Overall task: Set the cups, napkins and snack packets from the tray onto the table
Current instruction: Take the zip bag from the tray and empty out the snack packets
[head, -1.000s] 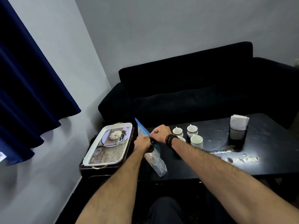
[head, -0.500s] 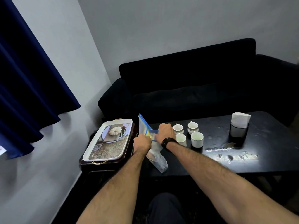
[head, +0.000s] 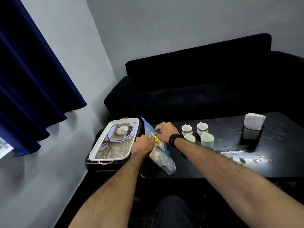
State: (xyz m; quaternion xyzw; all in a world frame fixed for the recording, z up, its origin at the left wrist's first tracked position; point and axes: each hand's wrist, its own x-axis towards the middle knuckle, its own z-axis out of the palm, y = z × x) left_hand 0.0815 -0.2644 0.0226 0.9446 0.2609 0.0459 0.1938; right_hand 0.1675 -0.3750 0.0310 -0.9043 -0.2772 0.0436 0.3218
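A clear snack packet (head: 162, 159) with a blue top edge stands tilted at the black table's (head: 213, 168) near left corner. My left hand (head: 142, 144) grips its left side and my right hand (head: 165, 131) pinches the blue edge near the top. Yellow print shows between my hands. Several white cups (head: 207, 140) stand in a cluster just right of my right wrist. A black holder with white napkins (head: 253, 124) stands farther right. The white tray (head: 115, 139), printed with a picture, lies on a small stand to the left and carries nothing.
A black sofa (head: 205, 83) runs behind the table. A dark blue curtain (head: 29, 79) hangs at the left wall. The tabletop shows a bright glare patch (head: 243, 156) and spots near its middle. My knee (head: 172, 209) is below the table's front edge.
The view shifted slightly. Both hands stayed on the packet; my right hand slid along the blue edge and yellow print now shows inside the packet's mouth.
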